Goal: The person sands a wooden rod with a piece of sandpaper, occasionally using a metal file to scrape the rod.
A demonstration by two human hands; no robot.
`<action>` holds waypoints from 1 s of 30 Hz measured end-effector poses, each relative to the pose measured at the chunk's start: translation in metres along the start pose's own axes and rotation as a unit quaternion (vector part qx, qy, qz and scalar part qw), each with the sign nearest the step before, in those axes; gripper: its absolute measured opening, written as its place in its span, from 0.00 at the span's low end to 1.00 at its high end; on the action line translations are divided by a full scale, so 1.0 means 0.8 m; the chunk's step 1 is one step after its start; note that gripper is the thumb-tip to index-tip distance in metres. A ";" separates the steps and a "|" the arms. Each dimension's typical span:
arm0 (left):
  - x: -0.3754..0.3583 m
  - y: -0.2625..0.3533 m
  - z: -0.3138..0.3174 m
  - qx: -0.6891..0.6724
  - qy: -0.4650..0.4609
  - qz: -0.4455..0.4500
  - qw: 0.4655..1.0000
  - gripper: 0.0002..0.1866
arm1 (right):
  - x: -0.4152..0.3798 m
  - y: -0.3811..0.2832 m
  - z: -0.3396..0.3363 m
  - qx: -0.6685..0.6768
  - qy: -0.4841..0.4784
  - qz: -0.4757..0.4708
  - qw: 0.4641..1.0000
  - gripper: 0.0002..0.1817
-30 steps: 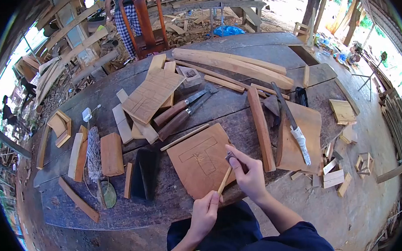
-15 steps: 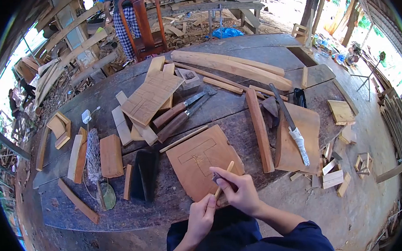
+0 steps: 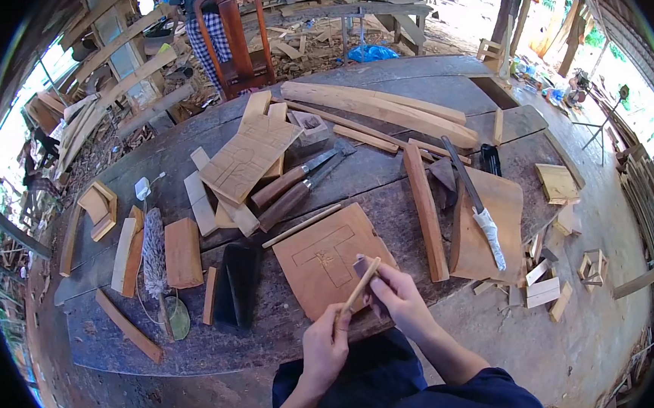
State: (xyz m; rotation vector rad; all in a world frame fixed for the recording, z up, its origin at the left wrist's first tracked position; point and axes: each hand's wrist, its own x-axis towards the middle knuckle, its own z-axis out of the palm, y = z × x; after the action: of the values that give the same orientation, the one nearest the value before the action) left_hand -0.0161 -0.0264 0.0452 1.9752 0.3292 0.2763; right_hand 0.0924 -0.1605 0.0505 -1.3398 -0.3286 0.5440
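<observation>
A thin wooden stick point(image 3: 361, 286) slants up from my left hand point(image 3: 325, 350), whose fingers are closed around its lower end. My right hand point(image 3: 404, 303) is closed near the stick's upper end, pinching a small dark, flat piece point(image 3: 360, 265) against its side; that piece's material is unclear. Beneath and beyond both hands lies a square wooden board point(image 3: 308, 266) with a T-shaped outline drawn on it and a small carved patch in the middle. Another thin stick point(image 3: 302, 226) rests along the board's far edge.
Two chisels point(image 3: 288, 195) lie beyond the board by a carved wooden panel point(image 3: 252, 158). To the left are a black case point(image 3: 236, 286), a wood block point(image 3: 183, 253) and a brush point(image 3: 153, 254). A cloth-wrapped blade point(image 3: 486, 227) rests on a curved board at right. A person point(image 3: 205, 38) stands behind a chair point(image 3: 236, 43).
My right hand has shifted up and to the right, bringing the small dark piece nearer the stick's upper end. My left hand keeps its hold, and the stick has risen slightly.
</observation>
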 end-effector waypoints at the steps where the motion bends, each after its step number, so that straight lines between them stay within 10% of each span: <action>1: 0.003 -0.002 -0.003 0.041 0.023 0.010 0.999 0.09 | -0.003 0.000 0.002 0.012 -0.024 0.022 0.999 0.22; 12: 0.001 -0.017 -0.001 0.095 0.027 0.068 0.993 0.07 | -0.018 0.000 0.005 0.070 -0.067 0.162 0.982 0.22; 30: 0.000 -0.016 0.004 0.104 0.016 0.009 0.994 0.07 | -0.017 0.019 0.001 0.017 -0.063 0.091 0.994 0.20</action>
State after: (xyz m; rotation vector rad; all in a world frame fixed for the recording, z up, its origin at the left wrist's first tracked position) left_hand -0.0166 -0.0239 0.0320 2.1804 0.3735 0.2948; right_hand 0.0780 -0.1658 0.0373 -1.3124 -0.3004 0.7866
